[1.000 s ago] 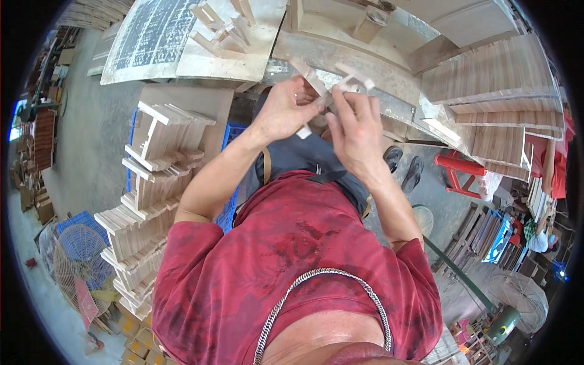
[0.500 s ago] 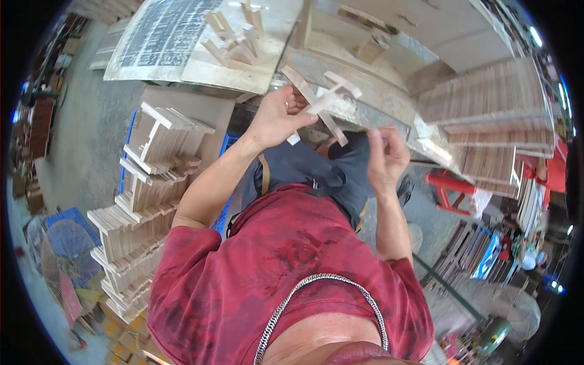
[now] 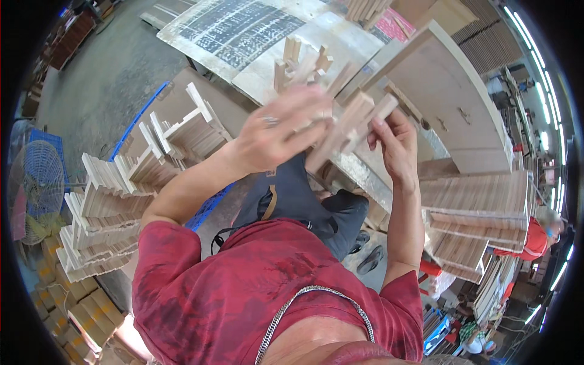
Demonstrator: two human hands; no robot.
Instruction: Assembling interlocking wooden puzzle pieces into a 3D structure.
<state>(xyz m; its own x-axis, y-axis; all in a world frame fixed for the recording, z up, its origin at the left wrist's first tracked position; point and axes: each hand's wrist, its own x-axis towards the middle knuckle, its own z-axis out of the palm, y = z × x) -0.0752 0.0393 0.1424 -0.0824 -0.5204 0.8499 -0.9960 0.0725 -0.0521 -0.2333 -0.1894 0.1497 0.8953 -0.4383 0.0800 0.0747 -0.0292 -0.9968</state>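
A joined frame of pale wooden bars [image 3: 342, 131] hangs between my hands, in front of my lap. My right hand [image 3: 395, 145] pinches the end of one bar with thumb and fingers. Close against the frame's left side is my left hand [image 3: 283, 131], a ring on one finger. Motion smears its fingers, so whether they grip the wood cannot be told. Just beyond, short upright wooden sticks [image 3: 292, 58] stand in a cluster on the worktable [image 3: 255, 70], partly covered by the left hand's blur.
Stacked wooden frames [image 3: 152, 158] rise on my left beside a blue crate [image 3: 210, 207]. Piled wooden slats [image 3: 477, 201] stand at right, below a large upright board [image 3: 447, 85]. A caged fan [image 3: 36, 182] is far left. A person in red [image 3: 532, 240] is far right.
The view has swung toward the right. My right hand, earlier apart from the wooden frame, now grips one of its bars. My left hand, which held the frame, is now blurred beside it.
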